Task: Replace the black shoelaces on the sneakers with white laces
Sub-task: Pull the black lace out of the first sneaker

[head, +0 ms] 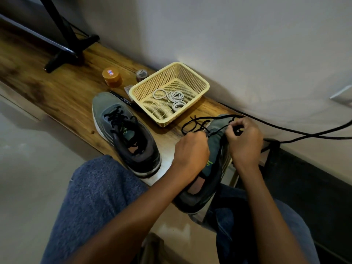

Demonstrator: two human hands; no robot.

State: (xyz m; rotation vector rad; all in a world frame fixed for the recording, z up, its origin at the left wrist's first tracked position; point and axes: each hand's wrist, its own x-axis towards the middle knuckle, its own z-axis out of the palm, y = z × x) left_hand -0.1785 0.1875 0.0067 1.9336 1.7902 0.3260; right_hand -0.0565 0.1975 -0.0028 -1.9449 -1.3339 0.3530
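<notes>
The grey sneaker on the lap (213, 149) sits at five o'clock from the yellow plastic basket (192, 73). The left hand (192, 147) and right hand (245, 140) each pinch its soft, floppy black shoelace (187, 124); best held near the holes

Wooden desk (62, 92) carries: grey sneaker (122, 130) with black laces, cream mesh basket (198, 80), orange-lidded jar (112, 77), black stand foot (66, 52).
</notes>
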